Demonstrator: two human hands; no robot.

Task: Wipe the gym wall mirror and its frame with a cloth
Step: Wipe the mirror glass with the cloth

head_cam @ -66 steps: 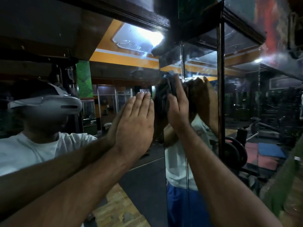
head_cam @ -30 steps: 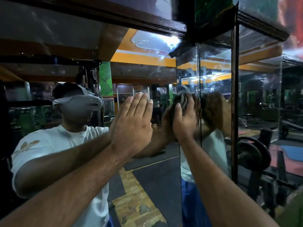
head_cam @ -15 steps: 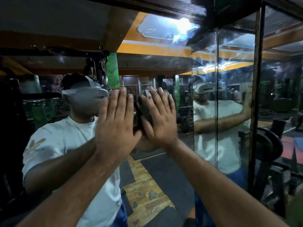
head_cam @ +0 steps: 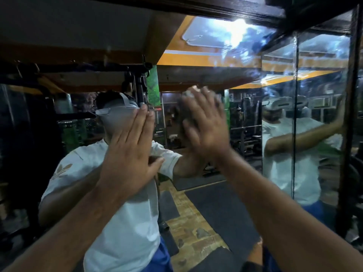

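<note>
The wall mirror [head_cam: 212, 193] fills the view, with its dark wooden frame [head_cam: 196, 8] running along the top. My left hand [head_cam: 129, 152] lies flat on the glass, fingers straight and together. My right hand [head_cam: 204, 122] presses a dark cloth [head_cam: 183, 116] flat against the glass with fingers spread; the hand is motion-blurred and hides most of the cloth. A second mirror panel [head_cam: 314, 134] meets the first at a corner on the right, beside a dark frame post [head_cam: 347, 114].
The glass reflects a person in a white shirt and blue shorts, gym machines, floor mats and a bright ceiling light [head_cam: 235, 26]. Smears show on the upper glass near the light. Dark gym equipment stands at the far right edge.
My right hand with the cloth slid left from the corner seam onto the main panel, then slightly up. My left hand stayed flat on the glass. The view shifted left.
</note>
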